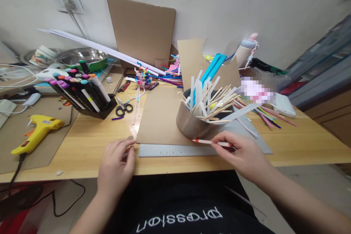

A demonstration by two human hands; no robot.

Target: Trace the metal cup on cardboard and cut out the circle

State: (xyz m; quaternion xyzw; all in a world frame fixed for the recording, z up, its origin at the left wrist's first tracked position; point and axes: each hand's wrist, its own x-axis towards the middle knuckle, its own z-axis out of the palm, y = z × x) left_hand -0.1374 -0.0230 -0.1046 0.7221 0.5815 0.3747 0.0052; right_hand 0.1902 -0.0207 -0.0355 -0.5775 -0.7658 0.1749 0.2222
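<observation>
Wooden surface fills the head view, the only 1 here, and both bare hands work at its near edge. The right hand pinches a pencil, white with a red tip, between thumb and forefinger; its grip is clenched on the rear half, and the pencil lies almost flat with the tip pointing left, just over the ruler. The left hand rests palm down beside the ruler's left end, fingers loosely curled, grasping nothing; its fingertips touch the surface near the corner of a cardboard sheet.

That sheet lies flat behind the ruler, its front edge running along it. On the sheet's right part stands a metal cup, tilted and crammed with sticks and white strips; its base sits just behind the pencil tip.

Farther left are scissors, a rack of markers and a yellow glue gun, all well apart from the hands.

As a judgement, the step in hand looks like marking or ruling along the ruler. The next move calls for the left hand to pin the ruler, and for the pencil tip to come down at the edge without nudging the cup.
</observation>
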